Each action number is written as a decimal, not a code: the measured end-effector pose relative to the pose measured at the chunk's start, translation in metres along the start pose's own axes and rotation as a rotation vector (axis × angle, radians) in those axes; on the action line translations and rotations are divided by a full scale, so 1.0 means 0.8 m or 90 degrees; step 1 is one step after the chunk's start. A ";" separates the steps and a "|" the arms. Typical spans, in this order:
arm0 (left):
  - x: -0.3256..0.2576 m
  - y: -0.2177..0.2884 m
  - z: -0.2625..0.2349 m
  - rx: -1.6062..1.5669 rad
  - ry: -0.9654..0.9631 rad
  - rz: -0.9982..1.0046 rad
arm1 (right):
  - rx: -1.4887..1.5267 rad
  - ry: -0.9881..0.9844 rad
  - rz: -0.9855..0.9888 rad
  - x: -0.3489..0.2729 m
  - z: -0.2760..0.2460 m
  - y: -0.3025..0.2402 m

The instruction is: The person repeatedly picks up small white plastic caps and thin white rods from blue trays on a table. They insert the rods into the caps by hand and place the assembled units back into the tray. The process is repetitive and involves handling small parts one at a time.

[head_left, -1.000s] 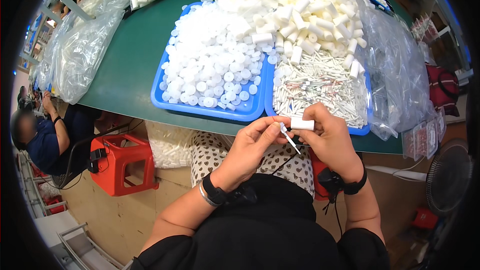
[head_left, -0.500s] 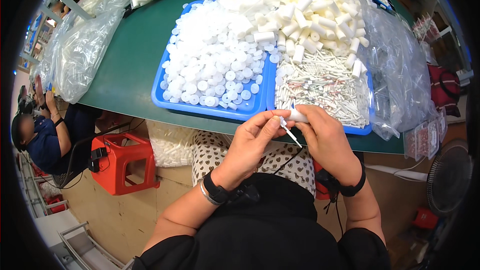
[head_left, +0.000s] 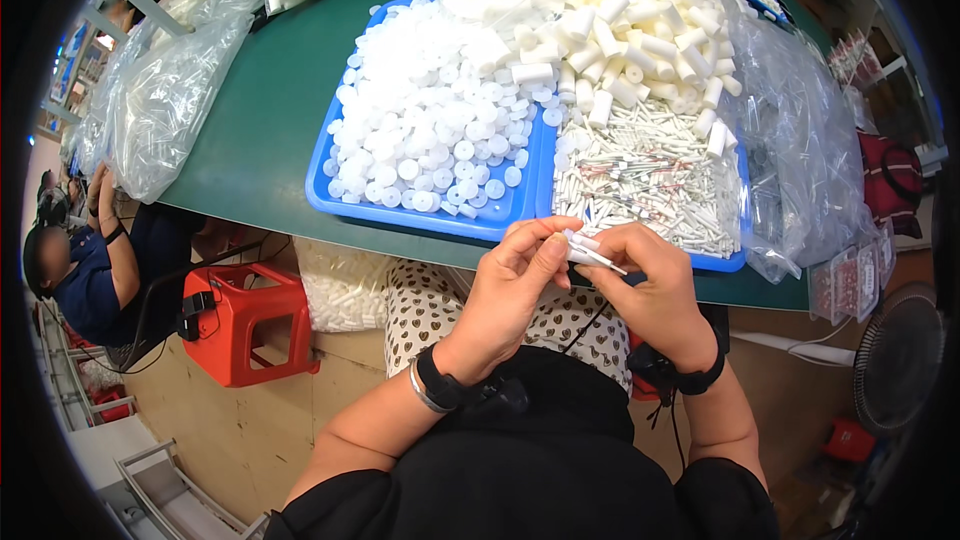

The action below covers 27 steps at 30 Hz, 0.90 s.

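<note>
Over the front edge of the bench, my two hands meet around small white parts. My left hand [head_left: 520,275] is closed in a pinch on a thin white stick [head_left: 606,261], whose narrow end points down to the right. Close against it is a thicker white cylinder [head_left: 579,255], partly hidden by fingers; the fingertips of my right hand [head_left: 652,278] are closed on it. Just beyond the hands, a blue tray [head_left: 742,240] holds many similar thin white sticks [head_left: 640,180]. To its left, another blue tray [head_left: 330,202] is heaped with translucent white discs [head_left: 440,130].
White foam cylinders [head_left: 640,50] spill from a clear bag behind the sticks. Clear plastic bags [head_left: 800,160] lie at the right on the green bench [head_left: 225,155]. A red stool [head_left: 240,330] stands left, near a seated person [head_left: 90,280]. At right is a fan [head_left: 900,360].
The white cylinder has moved down and left, next to the thin stick, and is more covered by fingers. The stick's narrow end has shifted right and up. Both hands remain close together.
</note>
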<state>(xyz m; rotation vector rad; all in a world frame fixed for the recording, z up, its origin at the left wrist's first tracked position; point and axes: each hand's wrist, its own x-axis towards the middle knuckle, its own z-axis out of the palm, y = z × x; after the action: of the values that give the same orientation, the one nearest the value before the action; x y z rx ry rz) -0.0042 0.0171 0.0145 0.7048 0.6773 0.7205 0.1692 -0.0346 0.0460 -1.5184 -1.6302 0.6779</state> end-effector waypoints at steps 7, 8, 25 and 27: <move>-0.003 0.012 0.004 0.122 -0.001 0.017 | 0.411 -0.109 0.310 0.004 -0.015 -0.007; -0.002 0.012 0.004 0.130 -0.014 0.009 | 0.403 -0.128 0.319 0.003 -0.018 -0.006; 0.000 0.011 -0.001 -0.062 -0.147 -0.086 | -0.617 0.206 0.192 -0.008 -0.138 0.069; 0.002 0.000 0.000 -0.070 -0.166 -0.073 | -0.629 0.168 0.236 -0.003 -0.130 0.066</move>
<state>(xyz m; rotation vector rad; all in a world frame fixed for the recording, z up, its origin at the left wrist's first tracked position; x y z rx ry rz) -0.0035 0.0183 0.0144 0.6389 0.4320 0.5438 0.2850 -0.0433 0.0592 -2.5134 -1.5470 -0.2352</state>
